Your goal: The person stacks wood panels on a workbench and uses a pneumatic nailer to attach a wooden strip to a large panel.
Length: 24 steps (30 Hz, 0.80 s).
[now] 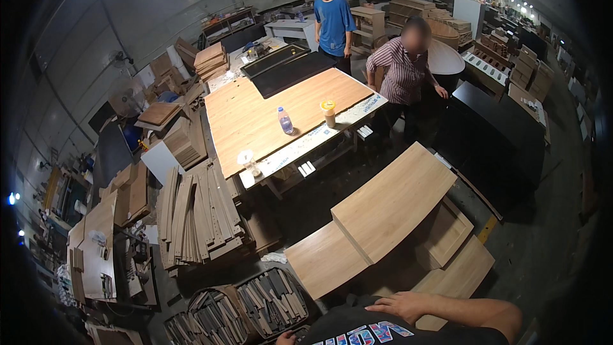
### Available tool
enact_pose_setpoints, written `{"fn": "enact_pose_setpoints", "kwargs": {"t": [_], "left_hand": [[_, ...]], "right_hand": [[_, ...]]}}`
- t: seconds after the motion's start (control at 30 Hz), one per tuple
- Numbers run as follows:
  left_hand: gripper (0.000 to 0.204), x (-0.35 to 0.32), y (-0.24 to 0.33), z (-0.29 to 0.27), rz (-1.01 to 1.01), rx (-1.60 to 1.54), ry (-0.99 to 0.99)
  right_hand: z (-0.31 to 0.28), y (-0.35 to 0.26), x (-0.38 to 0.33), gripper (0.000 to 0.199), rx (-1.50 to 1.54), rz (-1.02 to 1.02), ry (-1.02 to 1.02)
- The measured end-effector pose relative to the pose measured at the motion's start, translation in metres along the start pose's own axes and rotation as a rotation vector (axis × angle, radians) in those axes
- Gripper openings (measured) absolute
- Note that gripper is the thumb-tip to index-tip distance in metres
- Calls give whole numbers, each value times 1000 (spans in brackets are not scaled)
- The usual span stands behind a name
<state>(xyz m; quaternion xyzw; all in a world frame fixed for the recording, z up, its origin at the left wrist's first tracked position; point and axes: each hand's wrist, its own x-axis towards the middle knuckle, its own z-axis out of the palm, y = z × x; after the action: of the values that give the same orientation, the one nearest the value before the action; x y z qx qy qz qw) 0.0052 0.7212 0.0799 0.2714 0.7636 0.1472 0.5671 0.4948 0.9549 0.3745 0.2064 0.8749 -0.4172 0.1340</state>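
- Right hand [408, 305] at lower frame edge, lying flat against the dark shirt [377, 327] at chest level; fingers together and loosely extended, pointing toward the person's left; clamped on nothing.
- Forearm enters from lower right, bent across the body.
- Left hand [286, 338] barely in view at bottom edge, only fingertips showing beside the shirt; apart or together, cannot tell.
- Nearest workpiece: light wood panel [394, 199], lying flat on top of a stack directly ahead of and above the right hand in the picture, apart from it, no contact.
- Long axis of panel running diagonally, from lower left to upper right; near short end toward the left hand's side, far end away to the right.
- Second wood board [325, 259] beneath it, jutting out toward lower left, closer to the body than the top panel.
- Right hand judged nearer to both boards than the left.
- Bins of short wood strips [271, 303] just left of the body, near the left hand.
- Stack of wood slats [198, 217] farther left.
- Large worktable [255, 121] beyond, carrying a plastic bottle [285, 120] and a yellow-lidded cup [328, 112]; two other people standing past it, well apart.
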Motion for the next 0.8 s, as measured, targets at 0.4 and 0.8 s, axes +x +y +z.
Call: {"fn": "enact_pose_setpoints", "kwargs": {"t": [0.4, 0.8], "left_hand": [[45, 11, -32, 22, 171, 73, 39], [46, 4, 1, 32, -85, -95, 10]], "right_hand": [[7, 8, -3, 119, 47, -24, 34], [5, 14, -8, 128, 73, -45, 61]]}}
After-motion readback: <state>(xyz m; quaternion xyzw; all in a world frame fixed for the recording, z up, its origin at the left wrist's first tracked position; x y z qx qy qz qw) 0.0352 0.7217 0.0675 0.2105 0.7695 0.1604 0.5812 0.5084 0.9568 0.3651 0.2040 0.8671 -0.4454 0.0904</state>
